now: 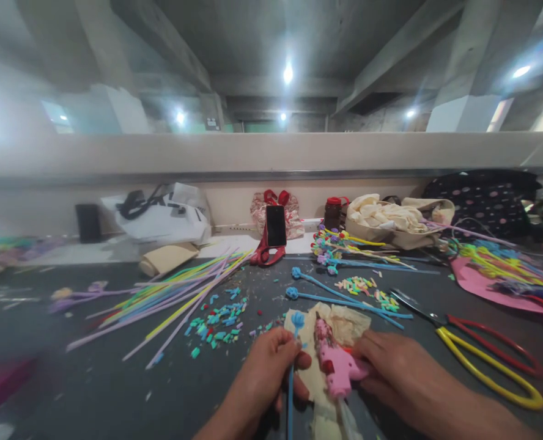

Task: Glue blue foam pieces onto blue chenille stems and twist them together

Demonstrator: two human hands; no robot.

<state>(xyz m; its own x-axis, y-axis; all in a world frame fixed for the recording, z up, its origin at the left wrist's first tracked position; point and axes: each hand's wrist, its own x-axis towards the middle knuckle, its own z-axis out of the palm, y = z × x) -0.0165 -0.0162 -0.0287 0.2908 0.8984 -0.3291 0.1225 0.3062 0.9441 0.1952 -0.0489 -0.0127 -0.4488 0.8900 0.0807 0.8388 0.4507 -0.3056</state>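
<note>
My left hand (271, 360) pinches a blue pipe-cleaner stem (290, 391) between thumb and fingers, just below its knotted blue head (298, 319). The stem stands roughly upright in the view and runs down past the palm. My right hand (386, 360) is closed around the handle of a pink hot glue gun (338, 370), its nozzle turned away from me. A glue stick (347, 418) sticks out of its rear end. Beneath the gun lies a crumpled, stained beige sheet (349, 324). Two more blue stems with knotted heads (292, 293) rest just beyond it.
Large scissors (441, 324) with red and yellow handles lie open at right. Pipe cleaners (175, 299) spread at left beside small cut pieces (223, 321). Finished-looking stems (329, 244) are bunched further back. A phone (276, 225), a bottle (333, 214) and bags (161, 214) line the wall.
</note>
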